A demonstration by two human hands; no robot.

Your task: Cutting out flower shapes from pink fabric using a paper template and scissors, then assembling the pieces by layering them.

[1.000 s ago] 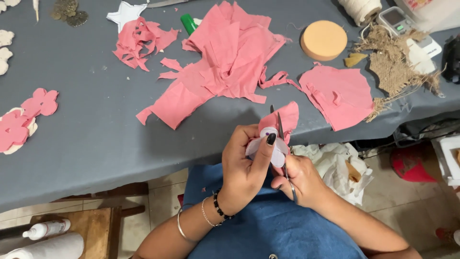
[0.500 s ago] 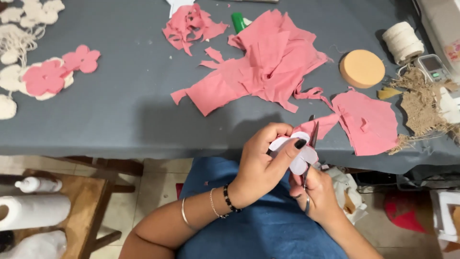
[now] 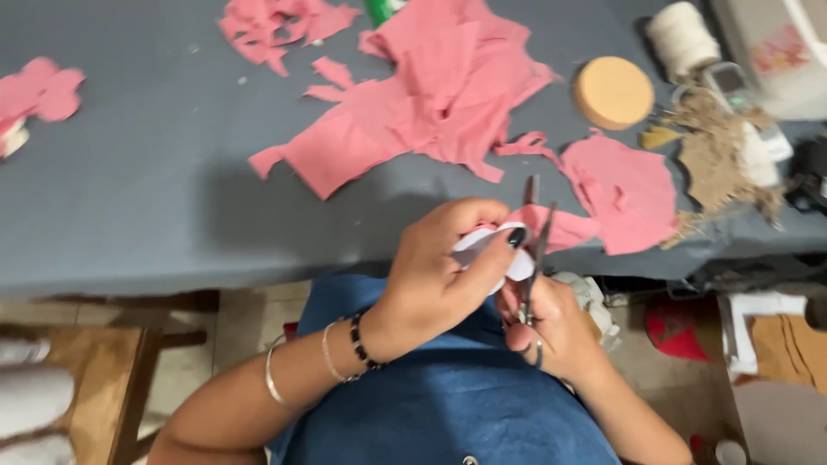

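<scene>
My left hand [image 3: 444,275] pinches a white paper template [image 3: 491,250] laid against a small pink felt piece [image 3: 560,228], held over my lap just below the table's front edge. Beside it on the right, my right hand [image 3: 556,331] grips metal scissors [image 3: 534,232], blades pointing up and slightly apart at the felt's edge. A big heap of pink felt scraps [image 3: 431,95] lies on the grey table [image 3: 138,189] beyond my hands. A larger cut pink felt sheet [image 3: 624,189] rests near the front edge at right.
A round tan disc [image 3: 613,90], a spool of cream twine [image 3: 676,34] and a tuft of brown fibre [image 3: 715,159] sit at the right. Pink flower cut-outs [image 3: 39,90] lie far left. A wooden stool [image 3: 112,370] stands below left; a red object [image 3: 676,331] lies on the floor.
The view has shifted left and closer, so the table's things slid right. My hands keep the template and felt; the scissors' blades now stand upright at the felt's edge.
</scene>
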